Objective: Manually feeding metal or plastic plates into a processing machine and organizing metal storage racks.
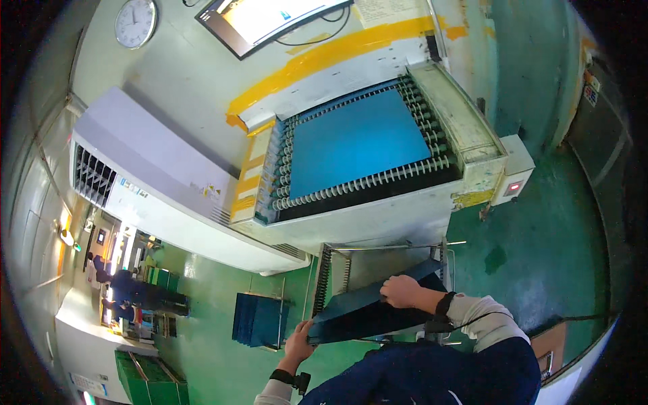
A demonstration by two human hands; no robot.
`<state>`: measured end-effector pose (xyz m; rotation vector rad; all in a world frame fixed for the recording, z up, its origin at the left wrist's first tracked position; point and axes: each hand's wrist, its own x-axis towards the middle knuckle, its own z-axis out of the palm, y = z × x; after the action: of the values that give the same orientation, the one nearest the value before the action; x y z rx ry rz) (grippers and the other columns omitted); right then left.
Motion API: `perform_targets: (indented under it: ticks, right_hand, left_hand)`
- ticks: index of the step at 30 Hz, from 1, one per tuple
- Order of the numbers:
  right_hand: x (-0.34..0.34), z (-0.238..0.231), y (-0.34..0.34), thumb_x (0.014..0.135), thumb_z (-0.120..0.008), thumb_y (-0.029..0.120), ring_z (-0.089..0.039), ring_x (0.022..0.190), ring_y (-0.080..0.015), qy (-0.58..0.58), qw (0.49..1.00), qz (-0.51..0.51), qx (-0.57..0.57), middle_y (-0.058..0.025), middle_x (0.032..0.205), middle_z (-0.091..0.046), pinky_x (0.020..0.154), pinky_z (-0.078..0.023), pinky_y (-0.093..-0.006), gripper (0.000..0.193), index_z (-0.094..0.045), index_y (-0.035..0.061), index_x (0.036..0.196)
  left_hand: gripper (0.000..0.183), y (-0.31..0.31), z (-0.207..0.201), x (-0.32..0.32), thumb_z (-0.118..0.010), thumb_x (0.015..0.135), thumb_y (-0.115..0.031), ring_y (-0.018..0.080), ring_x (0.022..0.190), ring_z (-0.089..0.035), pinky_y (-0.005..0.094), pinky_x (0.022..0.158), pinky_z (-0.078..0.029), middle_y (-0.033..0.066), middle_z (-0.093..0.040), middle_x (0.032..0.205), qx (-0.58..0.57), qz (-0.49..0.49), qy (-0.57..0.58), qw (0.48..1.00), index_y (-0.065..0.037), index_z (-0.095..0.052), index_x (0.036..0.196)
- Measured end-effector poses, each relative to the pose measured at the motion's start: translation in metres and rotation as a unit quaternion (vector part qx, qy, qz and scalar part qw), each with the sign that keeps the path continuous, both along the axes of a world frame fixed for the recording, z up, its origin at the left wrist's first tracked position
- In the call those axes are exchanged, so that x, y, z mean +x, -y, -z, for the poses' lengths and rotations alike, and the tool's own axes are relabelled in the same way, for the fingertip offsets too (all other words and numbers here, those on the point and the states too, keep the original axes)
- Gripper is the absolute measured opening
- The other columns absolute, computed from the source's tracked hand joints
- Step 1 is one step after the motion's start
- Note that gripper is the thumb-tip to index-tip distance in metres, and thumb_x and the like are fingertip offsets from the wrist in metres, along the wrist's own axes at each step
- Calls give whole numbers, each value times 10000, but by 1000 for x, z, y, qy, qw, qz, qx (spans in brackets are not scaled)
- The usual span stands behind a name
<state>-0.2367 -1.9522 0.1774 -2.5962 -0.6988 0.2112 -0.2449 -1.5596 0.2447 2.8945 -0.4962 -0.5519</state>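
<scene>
A thin dark blue panel [364, 303] is tilted in front of my body, between both hands. My left hand [298, 347] has its fingers closed around the panel's left end. Farther right, my right hand [402, 293] pinches its upper edge. The panel lies over a slotted metal rack [324, 280] that stands against the front of a roller machine [358, 216]; whether they touch is hard to see. A bright blue panel [358, 145] lies flat on that machine's rollers [364, 187].
To the left, a second rack [281, 314] holds several dark blue panels [255, 320]. A white air conditioner [169, 175] stands left of the machine, a control box [514, 169] at its right. People [138, 293] and a green bin [150, 378] are farther left.
</scene>
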Motion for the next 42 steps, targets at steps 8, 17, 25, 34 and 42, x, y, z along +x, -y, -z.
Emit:
perform_targets:
  ticks: [8,17,25,34,42]
  right_hand:
    - [38,-6,-6,807,-586,208,-639,968,-303,-46,991,57,-110,-92,974,-669,787,-532,-458,173,-666,113,927]
    - [62,-5,-4,801,-595,222,-638,988,-281,-61,986,86,-132,-61,989,-682,808,-530,-450,206,-696,179,975]
    - [66,-18,-4,778,-569,187,-655,953,-318,-95,985,81,-116,-83,982,-692,778,-535,-471,240,-702,163,976]
    - [55,-11,-13,784,-586,195,-645,874,-359,-34,992,61,-103,-117,893,-672,730,-513,-492,168,-680,118,899]
    - [73,-27,-47,814,-589,210,-644,911,-354,-40,991,66,-110,-128,946,-677,764,-508,-479,191,-691,102,934]
  left_hand:
    - [822,11,-13,32,-789,702,-209,378,1132,-574,460,881,-508,104,-467,1395,-49,-7,54,997,-209,-405,1428]
    - [829,9,-17,50,-776,716,-195,362,1096,-595,461,856,-516,90,-448,1393,-63,-3,43,997,-229,-382,1444]
    - [860,10,-20,51,-746,762,-199,398,1003,-632,480,816,-527,117,-383,1468,-43,-24,20,999,-265,-286,1486]
    - [901,3,-10,38,-736,716,-115,384,1074,-604,475,837,-523,126,-374,1471,-50,-33,49,997,-274,-295,1486]
    - [920,-9,-8,38,-715,713,-67,392,1143,-570,465,864,-529,133,-308,1517,-126,-35,63,989,-263,-271,1495]
